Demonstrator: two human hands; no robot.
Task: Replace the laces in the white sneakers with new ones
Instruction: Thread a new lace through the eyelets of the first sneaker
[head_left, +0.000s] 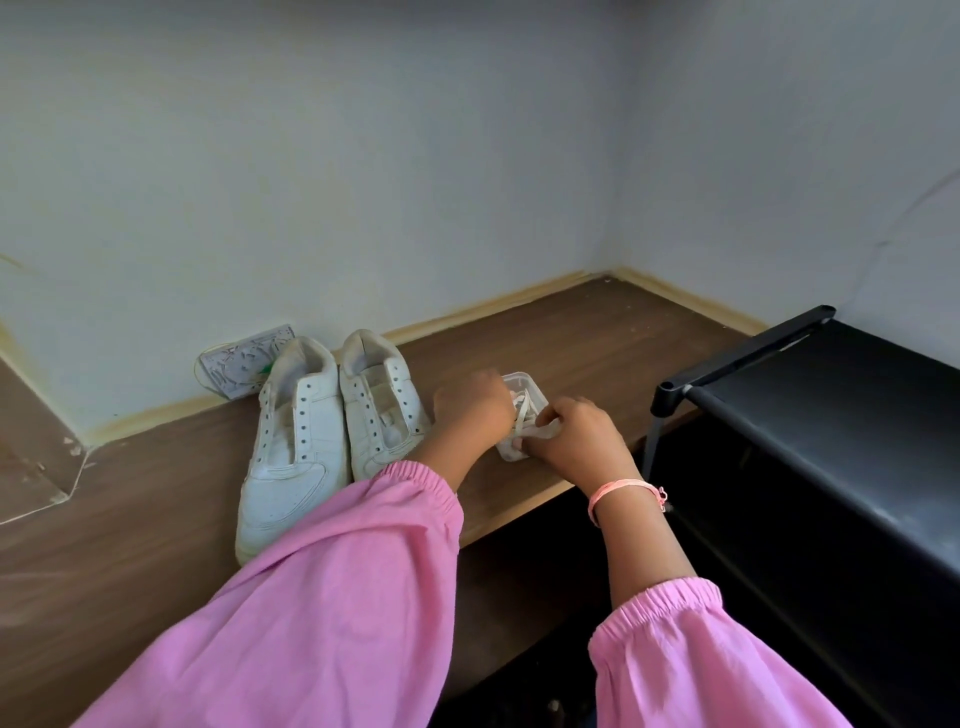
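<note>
Laces (524, 413) are being pinched by right hand (576, 434) fingers (545, 423) over a clear tub (537, 397), left hand (470, 410) at nine o'clock, its grip unclear.

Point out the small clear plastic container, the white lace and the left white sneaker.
Small clear plastic container (525, 383): head view, far rim.
White lace (521, 410): head view, strand between the hands.
Left white sneaker (291, 483): head view, toe area.

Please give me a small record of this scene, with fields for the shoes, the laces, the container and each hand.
sneakers: white pair, side by side on wooden surface, eyelets empty
laces: white, bunched at the container
container: small, clear plastic, right of the sneakers
left hand: at the container, grip unclear
right hand: pinching the laces
</note>
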